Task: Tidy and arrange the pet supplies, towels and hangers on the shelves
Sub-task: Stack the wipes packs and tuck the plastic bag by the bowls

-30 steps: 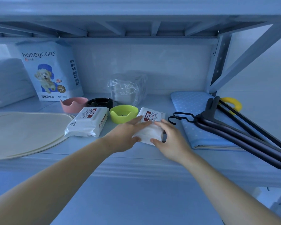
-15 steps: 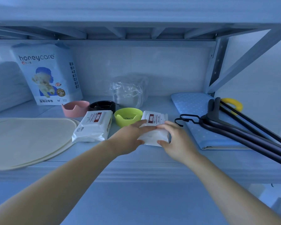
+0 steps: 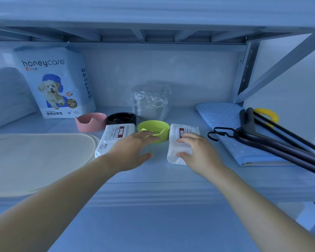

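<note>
Wipes pack [image 3: 172, 148] partly hidden under right hand [image 3: 198, 155]; label blurred.

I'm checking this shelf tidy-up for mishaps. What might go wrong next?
1. The left hand reaches open over the green bowl, which sits close between the left wipes pack and the right wipes pack; a nudge may shove it into the black bowl.
2. The right hand grips that pack near the black hangers, lying loose on the blue towel and overhanging it; a bump might slide them off.
</note>
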{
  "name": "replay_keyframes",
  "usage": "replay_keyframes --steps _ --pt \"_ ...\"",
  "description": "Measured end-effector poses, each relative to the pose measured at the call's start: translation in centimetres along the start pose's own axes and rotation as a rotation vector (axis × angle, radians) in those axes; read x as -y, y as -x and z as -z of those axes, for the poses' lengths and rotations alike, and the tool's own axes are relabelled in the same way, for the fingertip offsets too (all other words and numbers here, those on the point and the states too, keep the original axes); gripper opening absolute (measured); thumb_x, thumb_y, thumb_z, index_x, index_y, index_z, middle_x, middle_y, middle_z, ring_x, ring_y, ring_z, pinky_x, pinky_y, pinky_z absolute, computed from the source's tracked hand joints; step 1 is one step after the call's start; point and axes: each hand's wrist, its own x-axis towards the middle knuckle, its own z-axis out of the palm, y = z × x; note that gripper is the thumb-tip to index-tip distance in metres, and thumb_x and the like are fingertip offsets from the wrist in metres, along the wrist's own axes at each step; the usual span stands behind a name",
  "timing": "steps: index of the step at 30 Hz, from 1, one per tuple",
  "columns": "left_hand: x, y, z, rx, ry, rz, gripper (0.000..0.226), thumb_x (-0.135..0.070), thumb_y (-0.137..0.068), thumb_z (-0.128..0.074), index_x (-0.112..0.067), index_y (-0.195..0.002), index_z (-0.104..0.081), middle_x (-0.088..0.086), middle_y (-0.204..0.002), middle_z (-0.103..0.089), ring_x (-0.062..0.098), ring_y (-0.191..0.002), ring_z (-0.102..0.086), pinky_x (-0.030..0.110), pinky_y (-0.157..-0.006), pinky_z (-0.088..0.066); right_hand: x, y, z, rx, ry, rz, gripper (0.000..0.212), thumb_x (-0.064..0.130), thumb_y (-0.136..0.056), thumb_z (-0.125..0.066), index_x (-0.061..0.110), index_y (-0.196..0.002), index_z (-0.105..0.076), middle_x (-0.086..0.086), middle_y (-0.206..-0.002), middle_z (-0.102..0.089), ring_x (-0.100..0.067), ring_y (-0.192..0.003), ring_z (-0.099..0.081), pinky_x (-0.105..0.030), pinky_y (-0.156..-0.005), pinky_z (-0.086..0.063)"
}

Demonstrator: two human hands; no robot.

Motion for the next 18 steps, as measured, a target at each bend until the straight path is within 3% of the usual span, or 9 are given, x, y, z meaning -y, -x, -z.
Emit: replay_keyframes --steps 8,13,18 --pt "2.7 0.6 0.1 -0.001 0.012 -0.015 0.053 -0.040 -0.091 -0.052 -0.045 -0.139 -0.030 -0.018 -0.148 -0.027 0.008 -0.132 -0.033 0.033 -0.099 -0.042 1.0 -0.9 -0.2 0.010 0.044 0.007 0.037 0.023 -0.085 -0.065 0.018 -0.121 -0.061 0.004 -0.128 -0.054 -0.019 -0.120 -0.048 -0.031 -0.098 -0.039" --pt "4.9 1.9 0.8 -0.010 0.033 -0.014 0.054 -0.044 -0.091 -0.052 -0.039 -0.141 -0.032 -0.014 -0.146 -0.032 0.010 -0.133 -0.034 0.036 -0.103 -0.040 5.5 -0.7 -1.6 0.015 -0.056 0.131 0.039 0.029 -0.083 -0.067 0.023 -0.121 -0.060 0.009 -0.130 -0.053 -0.012 -0.119 -0.048 -0.016 -0.096 -0.030" --pt "7.4 3.8 1.7 0.004 0.003 0.057 0.063 -0.058 -0.086 -0.050 -0.036 -0.142 -0.031 -0.014 -0.150 -0.027 0.010 -0.136 -0.029 0.032 -0.105 -0.036 9.2 -1.3 -4.3 0.122 -0.165 0.123 0.050 0.038 -0.081 -0.069 0.024 -0.126 -0.054 0.009 -0.134 -0.050 -0.009 -0.124 -0.045 -0.024 -0.101 -0.037"
